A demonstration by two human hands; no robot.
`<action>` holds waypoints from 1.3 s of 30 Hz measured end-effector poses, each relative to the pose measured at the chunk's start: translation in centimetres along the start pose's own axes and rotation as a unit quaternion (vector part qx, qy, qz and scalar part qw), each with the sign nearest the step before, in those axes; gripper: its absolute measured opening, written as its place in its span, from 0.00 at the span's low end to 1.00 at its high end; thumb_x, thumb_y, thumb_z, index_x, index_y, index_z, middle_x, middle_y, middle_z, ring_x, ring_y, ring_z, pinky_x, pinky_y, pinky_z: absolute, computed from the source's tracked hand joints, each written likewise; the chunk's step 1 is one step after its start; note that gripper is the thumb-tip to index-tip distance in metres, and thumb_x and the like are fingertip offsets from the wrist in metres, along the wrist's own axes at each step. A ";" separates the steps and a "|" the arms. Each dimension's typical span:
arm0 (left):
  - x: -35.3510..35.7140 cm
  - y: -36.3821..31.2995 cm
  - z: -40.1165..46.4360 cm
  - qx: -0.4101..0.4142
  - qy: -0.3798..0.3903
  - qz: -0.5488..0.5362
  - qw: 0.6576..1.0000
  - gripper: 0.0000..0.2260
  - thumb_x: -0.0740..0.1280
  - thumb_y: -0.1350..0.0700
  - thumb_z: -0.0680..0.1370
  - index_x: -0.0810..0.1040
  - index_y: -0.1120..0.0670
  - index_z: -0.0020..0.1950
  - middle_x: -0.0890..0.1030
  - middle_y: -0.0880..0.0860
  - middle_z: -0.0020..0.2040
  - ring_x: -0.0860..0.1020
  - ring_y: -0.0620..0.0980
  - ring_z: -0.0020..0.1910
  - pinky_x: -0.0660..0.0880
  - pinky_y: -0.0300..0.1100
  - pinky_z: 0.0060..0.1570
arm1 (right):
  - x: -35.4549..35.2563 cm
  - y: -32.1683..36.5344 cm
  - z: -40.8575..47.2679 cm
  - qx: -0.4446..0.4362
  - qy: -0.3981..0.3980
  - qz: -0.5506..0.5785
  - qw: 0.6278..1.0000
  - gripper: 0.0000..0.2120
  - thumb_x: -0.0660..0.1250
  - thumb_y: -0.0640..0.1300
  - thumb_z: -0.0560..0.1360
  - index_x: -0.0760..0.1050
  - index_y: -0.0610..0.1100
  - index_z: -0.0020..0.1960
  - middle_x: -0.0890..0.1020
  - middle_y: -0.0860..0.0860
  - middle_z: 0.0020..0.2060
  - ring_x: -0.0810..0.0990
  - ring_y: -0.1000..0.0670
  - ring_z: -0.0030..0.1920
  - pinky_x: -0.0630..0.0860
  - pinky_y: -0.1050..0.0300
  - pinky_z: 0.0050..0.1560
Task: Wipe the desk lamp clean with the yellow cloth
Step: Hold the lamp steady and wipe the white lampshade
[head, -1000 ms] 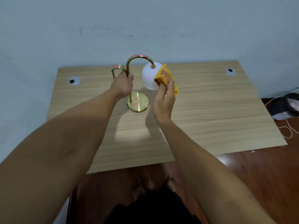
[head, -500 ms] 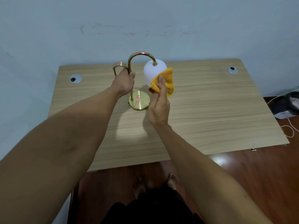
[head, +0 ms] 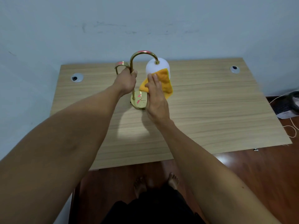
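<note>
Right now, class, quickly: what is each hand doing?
Left hand: closed, gripping the lamp stem.
Right hand: open, pressing the yellow cloth flat against the white shade.

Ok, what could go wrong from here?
Right hand presses the yellow cloth on the hanging white shade: a hard push might swing it or strain the arch. Only the left hand on the brass stem steadies the desk lamp; a slip could tip it on its small round base.

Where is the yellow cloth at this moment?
In the head view, the yellow cloth is pressed by the right hand against the lower part of the desk lamp's white shade, right of the brass stem.
</note>
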State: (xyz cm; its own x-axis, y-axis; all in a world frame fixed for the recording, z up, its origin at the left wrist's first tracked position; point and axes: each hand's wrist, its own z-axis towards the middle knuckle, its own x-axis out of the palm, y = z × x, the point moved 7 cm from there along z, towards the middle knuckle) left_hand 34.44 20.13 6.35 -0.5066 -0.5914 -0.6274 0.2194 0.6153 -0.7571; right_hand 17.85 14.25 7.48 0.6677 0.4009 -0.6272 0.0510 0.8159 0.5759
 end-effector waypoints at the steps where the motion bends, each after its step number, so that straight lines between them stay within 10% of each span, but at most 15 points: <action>1: 0.0 0.0 0.1 0.001 0.000 0.001 1.000 0.15 0.55 0.47 0.85 0.74 0.57 0.59 0.79 0.54 0.54 0.77 0.57 0.56 0.70 0.47 0.55 | 0.2 -0.8 -1.1 -0.009 0.018 -0.006 1.000 0.23 0.60 0.27 0.80 0.67 0.33 0.75 0.69 0.39 0.76 0.62 0.42 0.79 0.68 0.39 0.75; 6: 0.1 0.4 0.3 -0.001 0.006 -0.005 1.000 0.16 0.55 0.46 0.85 0.74 0.55 0.60 0.79 0.53 0.57 0.77 0.57 0.59 0.72 0.51 0.63 | -2.6 -5.2 -5.5 0.250 -0.004 0.024 0.968 0.19 0.54 0.39 0.85 0.69 0.47 0.74 0.82 0.46 0.57 0.80 0.44 0.55 0.76 0.52 0.52; 11: 0.2 0.3 0.2 -0.002 0.008 -0.005 1.000 0.16 0.54 0.45 0.85 0.73 0.55 0.61 0.80 0.55 0.60 0.77 0.57 0.60 0.72 0.54 0.64 | -7.1 -8.3 -4.7 0.518 -0.212 0.108 0.822 0.12 0.53 0.41 0.85 0.72 0.37 0.59 0.79 0.41 0.47 0.79 0.36 0.53 0.60 0.59 0.41; 17: 0.1 0.6 0.3 -0.005 0.005 -0.002 1.000 0.16 0.55 0.44 0.84 0.73 0.53 0.59 0.80 0.55 0.59 0.77 0.58 0.60 0.73 0.55 0.64 | -9.5 -3.8 4.5 0.327 -0.284 0.212 0.876 0.08 0.56 0.39 0.85 0.71 0.36 0.57 0.75 0.59 0.40 0.74 0.69 0.38 0.68 0.72 0.39; 22: 0.1 0.5 0.3 -0.001 0.003 -0.001 1.000 0.17 0.55 0.44 0.84 0.74 0.54 0.60 0.80 0.55 0.58 0.78 0.58 0.58 0.74 0.54 0.63 | -5.3 -1.3 7.2 0.206 -0.086 0.166 0.961 0.07 0.53 0.45 0.84 0.69 0.47 0.56 0.80 0.49 0.44 0.78 0.54 0.43 0.68 0.58 0.41; 29: 0.2 0.6 0.3 0.003 -0.003 0.006 1.000 0.15 0.55 0.44 0.83 0.73 0.53 0.56 0.80 0.55 0.54 0.78 0.58 0.55 0.74 0.53 0.60 | -3.9 -1.5 3.6 0.114 -0.052 0.074 0.989 0.21 0.54 0.41 0.84 0.66 0.41 0.77 0.72 0.46 0.74 0.68 0.43 0.76 0.69 0.43 0.72; 39: 0.2 0.0 0.2 0.005 -0.001 0.015 1.000 0.17 0.55 0.46 0.85 0.75 0.57 0.61 0.81 0.57 0.58 0.78 0.57 0.58 0.71 0.47 0.55 | -3.8 0.3 3.4 -0.163 -0.046 -0.173 0.970 0.18 0.67 0.38 0.79 0.76 0.35 0.68 0.83 0.44 0.60 0.72 0.45 0.69 0.70 0.42 0.71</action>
State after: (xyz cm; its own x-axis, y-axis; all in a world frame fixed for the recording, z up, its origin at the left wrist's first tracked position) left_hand 34.56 19.92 6.17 -0.4972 -0.5740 -0.6506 0.2430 0.6277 -0.7395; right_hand 17.87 11.54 11.79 0.7167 0.0534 -0.6954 0.0554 0.9896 0.1331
